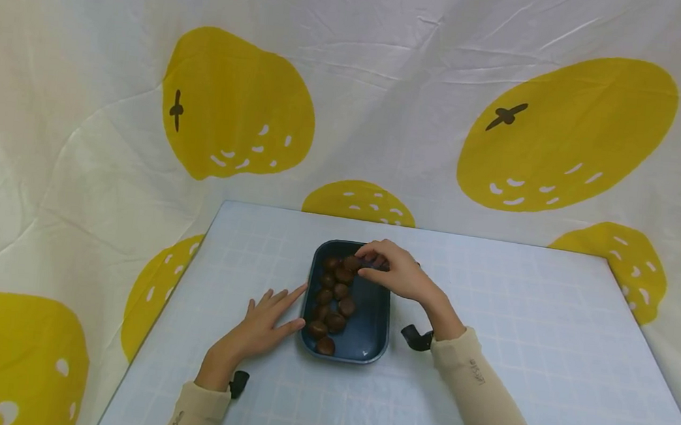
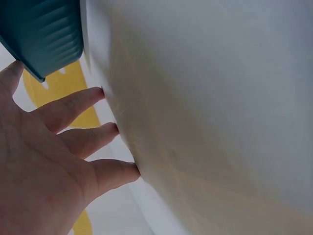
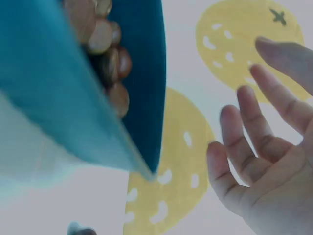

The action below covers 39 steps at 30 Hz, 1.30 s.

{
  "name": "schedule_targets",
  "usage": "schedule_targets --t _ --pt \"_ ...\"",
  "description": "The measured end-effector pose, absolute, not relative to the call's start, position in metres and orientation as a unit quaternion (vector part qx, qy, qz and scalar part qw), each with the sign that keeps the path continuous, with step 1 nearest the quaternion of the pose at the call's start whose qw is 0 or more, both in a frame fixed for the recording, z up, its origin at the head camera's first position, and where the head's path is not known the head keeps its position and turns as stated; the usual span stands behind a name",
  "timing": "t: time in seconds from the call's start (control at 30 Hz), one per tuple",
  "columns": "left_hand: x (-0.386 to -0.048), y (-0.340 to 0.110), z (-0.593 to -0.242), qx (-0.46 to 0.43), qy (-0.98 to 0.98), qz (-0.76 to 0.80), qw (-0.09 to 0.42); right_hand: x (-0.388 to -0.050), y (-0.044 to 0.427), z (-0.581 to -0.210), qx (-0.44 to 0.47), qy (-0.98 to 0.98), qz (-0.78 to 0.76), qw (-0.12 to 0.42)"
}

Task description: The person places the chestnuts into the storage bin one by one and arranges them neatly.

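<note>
A dark blue-green tray (image 1: 368, 342) holds several brown chestnuts (image 1: 336, 321), gathered mostly along its left half. To its left my left hand (image 1: 261, 328) lies with fingers spread, index finger and thumb at the tray's rim. In the left wrist view, the other fingertips of that left hand (image 2: 54, 156) meet the white tabletop. My right hand (image 1: 399, 269) hovers over the tray's far right corner, its fingertips close to a chestnut (image 1: 352, 263). Seen from the right wrist, the fingers of this right hand (image 3: 269, 156) are loosely bent, with nothing visible between them and the thumb.
The tray stands on a pale checked tabletop (image 1: 519, 339). Behind it hangs a white cloth (image 1: 386, 121) printed with large yellow fruit. A small black wrist camera (image 1: 416, 338) shows at the right wrist, another (image 1: 239, 384) at the left.
</note>
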<state>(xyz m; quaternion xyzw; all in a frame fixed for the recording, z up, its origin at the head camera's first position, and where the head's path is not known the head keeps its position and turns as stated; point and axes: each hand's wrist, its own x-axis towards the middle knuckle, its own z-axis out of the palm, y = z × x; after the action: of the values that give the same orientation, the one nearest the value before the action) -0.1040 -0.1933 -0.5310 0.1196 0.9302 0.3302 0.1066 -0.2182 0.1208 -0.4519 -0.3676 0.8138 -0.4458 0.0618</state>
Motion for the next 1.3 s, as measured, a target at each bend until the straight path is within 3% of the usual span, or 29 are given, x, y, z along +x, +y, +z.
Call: schedule_targets --t 0.27,0.67,0.83,1.07,1.3 --pt "-0.103 -0.194 -0.532 0.122 0.929 0.333 0.104 -0.228 0.156 -0.458 -0.282 0.836 -0.471 0.015" --pt "-0.104 -0.195 -0.537 0.118 0.929 0.335 0.104 -0.244 0.195 -0.484 -0.185 0.865 -0.467 0.001" --pt "-0.103 -0.195 -0.535 0.118 0.928 0.339 0.102 -0.252 0.207 -0.502 -0.147 0.875 -0.46 0.028" --pt "-0.103 -0.196 -0.535 0.118 0.928 0.336 0.109 -0.258 0.217 -0.522 -0.108 0.88 -0.45 0.109" --pt "-0.104 -0.196 -0.535 0.118 0.928 0.338 0.106 -0.261 0.217 -0.535 -0.112 0.889 -0.425 0.127"
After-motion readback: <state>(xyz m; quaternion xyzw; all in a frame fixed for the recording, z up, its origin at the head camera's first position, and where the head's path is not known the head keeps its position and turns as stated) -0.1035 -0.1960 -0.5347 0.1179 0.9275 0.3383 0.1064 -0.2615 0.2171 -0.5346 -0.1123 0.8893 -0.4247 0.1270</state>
